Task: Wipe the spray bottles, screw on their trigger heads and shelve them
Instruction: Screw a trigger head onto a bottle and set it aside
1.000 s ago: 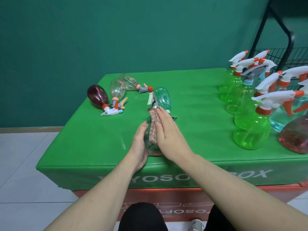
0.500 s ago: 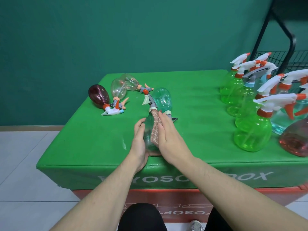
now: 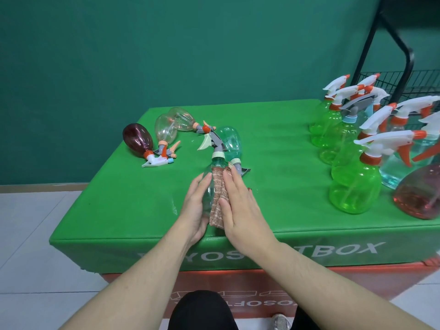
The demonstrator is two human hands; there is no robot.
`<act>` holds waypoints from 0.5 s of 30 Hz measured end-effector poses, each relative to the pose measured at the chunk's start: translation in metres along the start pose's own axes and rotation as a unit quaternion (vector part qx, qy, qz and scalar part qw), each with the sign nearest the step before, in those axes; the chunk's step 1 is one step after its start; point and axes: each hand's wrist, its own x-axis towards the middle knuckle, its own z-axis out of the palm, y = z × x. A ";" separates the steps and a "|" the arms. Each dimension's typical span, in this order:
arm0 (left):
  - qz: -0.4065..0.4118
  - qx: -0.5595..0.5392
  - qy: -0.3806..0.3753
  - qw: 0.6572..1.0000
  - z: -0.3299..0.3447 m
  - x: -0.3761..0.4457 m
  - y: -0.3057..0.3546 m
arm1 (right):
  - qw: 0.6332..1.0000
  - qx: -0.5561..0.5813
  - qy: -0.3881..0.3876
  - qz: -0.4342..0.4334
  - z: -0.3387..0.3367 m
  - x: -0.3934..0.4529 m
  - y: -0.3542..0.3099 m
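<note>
The table (image 3: 273, 144) is a green padded block whose front edge runs just under both wrists; its left edge falls off to pale floor (image 3: 31, 234), and its back edge meets the green wall (image 3: 166, 44). Open green surface lies between the hands and the standing bottles (image 3: 354, 184), a crowded group of green, clear and red ones with trigger heads on, upright along the right side up to the right edge. Behind them, at the far right, stands a black wire rack (image 3: 404, 84).

Near the far left corner lie a dark red bottle (image 3: 137, 139) and two clear bottles (image 3: 171, 125), all on their sides, heads fitted.

The held bottle (image 3: 209, 186), clear greenish, is near the front edge, its long axis running away from the person, neck and trigger head (image 3: 212, 141) pointing to the far side. A teal bottle (image 3: 232, 144) lies just behind it.

The left hand (image 3: 195, 208) cups the bottle's left side, fingers lightly curved along it. The right hand (image 3: 240, 206) presses a brown cloth (image 3: 217, 198) against the bottle with straight fingers.
</note>
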 end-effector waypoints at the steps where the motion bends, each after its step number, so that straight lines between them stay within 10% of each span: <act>1: -0.005 0.007 -0.002 1.000 -0.001 0.001 0.000 | 1.000 0.000 0.005 -0.004 -0.001 0.003 -0.001; 15: -0.058 0.037 -0.012 0.998 -0.001 -0.002 0.000 | 0.992 0.084 -0.012 0.093 -0.015 0.069 -0.017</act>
